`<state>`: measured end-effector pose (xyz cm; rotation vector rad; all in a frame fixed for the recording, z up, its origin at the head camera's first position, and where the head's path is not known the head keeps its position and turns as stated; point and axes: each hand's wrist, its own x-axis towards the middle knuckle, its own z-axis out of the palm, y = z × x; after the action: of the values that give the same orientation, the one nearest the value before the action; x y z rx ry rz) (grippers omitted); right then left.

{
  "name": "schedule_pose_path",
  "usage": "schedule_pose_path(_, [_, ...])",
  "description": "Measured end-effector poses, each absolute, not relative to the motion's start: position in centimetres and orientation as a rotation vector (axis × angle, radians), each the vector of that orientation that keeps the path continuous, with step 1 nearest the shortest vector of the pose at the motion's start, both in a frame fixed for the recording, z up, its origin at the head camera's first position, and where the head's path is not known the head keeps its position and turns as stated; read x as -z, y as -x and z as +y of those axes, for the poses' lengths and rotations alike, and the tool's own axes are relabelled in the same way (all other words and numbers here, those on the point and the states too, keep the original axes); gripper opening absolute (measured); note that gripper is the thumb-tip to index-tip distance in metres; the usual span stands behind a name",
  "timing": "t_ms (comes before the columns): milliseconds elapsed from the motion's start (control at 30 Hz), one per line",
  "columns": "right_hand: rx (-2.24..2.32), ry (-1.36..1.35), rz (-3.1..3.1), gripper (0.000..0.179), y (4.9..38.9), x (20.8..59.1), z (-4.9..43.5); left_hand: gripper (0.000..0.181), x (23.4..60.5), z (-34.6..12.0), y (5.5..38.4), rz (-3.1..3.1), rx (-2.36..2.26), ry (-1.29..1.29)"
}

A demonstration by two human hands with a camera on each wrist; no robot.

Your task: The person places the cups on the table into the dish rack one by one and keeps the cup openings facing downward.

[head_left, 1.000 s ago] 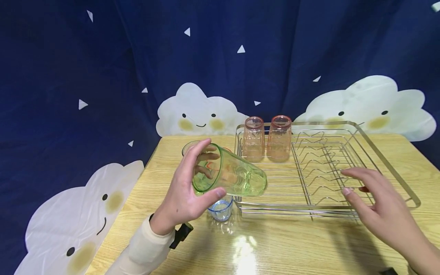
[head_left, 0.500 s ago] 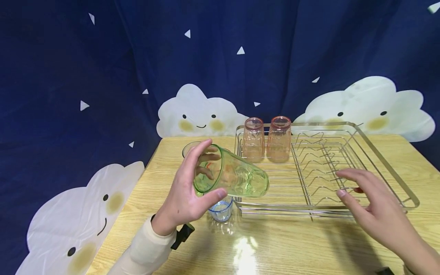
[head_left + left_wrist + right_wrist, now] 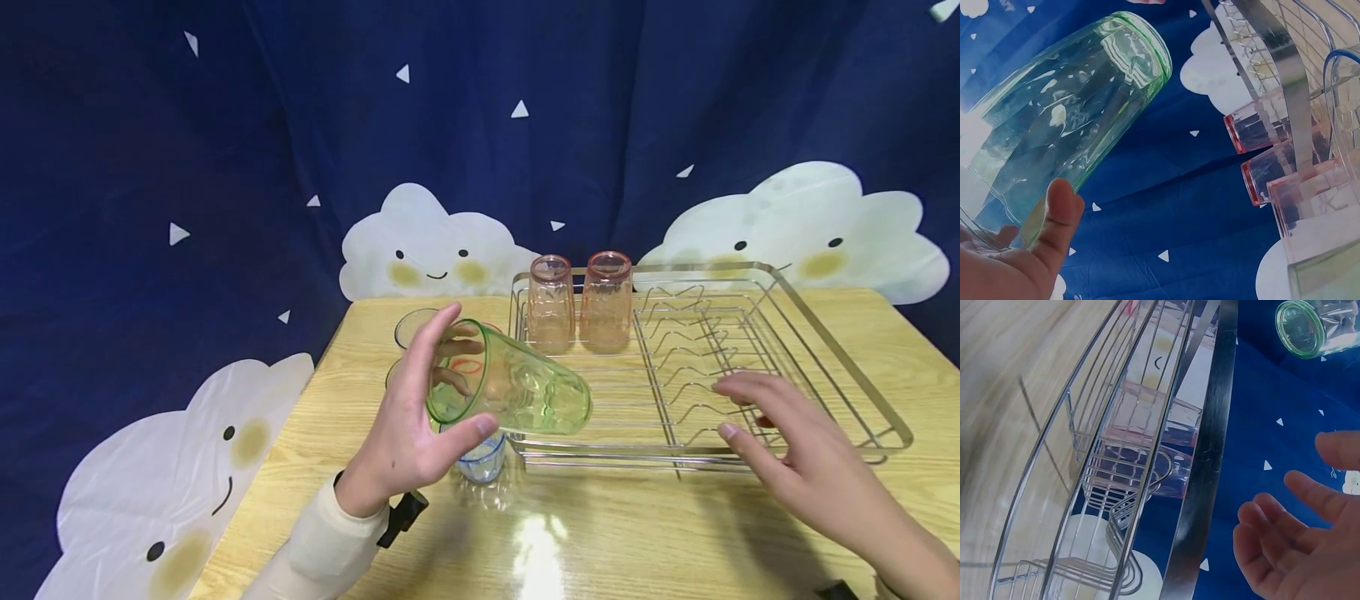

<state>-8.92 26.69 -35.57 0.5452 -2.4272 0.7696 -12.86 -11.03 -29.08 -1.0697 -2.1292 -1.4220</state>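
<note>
My left hand (image 3: 420,417) grips a clear green glass (image 3: 536,387) near its rim, thumb in front and fingers on the far side. Tilted nearly onto its side, the glass points its base to the right, above the left front of the wire dish rack (image 3: 678,450). In the left wrist view the thumb (image 3: 1063,203) lies against the glass wall. Over the rack's right front hovers my right hand (image 3: 798,458), fingers loosely bent and holding nothing. Two pink glasses, one on the left (image 3: 551,308) and one on the right (image 3: 607,304), stand upside down in the rack's back left corner.
A blue-rimmed glass (image 3: 482,458) stands on the wooden table (image 3: 600,533) by the rack's front left corner. Other glasses, among them a dark-rimmed one (image 3: 411,327), are partly hidden behind my left hand. A dark blue cloud-patterned curtain (image 3: 480,108) hangs behind.
My right hand has shifted left over the rack. The left hand, still gripping the green glass, has drifted slightly right and down.
</note>
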Motion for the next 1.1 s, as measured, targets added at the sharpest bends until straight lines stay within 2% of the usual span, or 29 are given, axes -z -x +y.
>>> schedule_pose_path(333, [-0.704, -0.587, -2.457, 0.051, 8.7, 35.2, 25.9, 0.082, 29.5, -10.7, 12.8, -2.096, 1.408, 1.117])
schedule_pose_path(1100, [-0.704, -0.689, -2.526, 0.061, 8.6, 34.1, 22.3, 0.085, 29.7, -9.7, 12.7, -2.094, 1.403, 1.17])
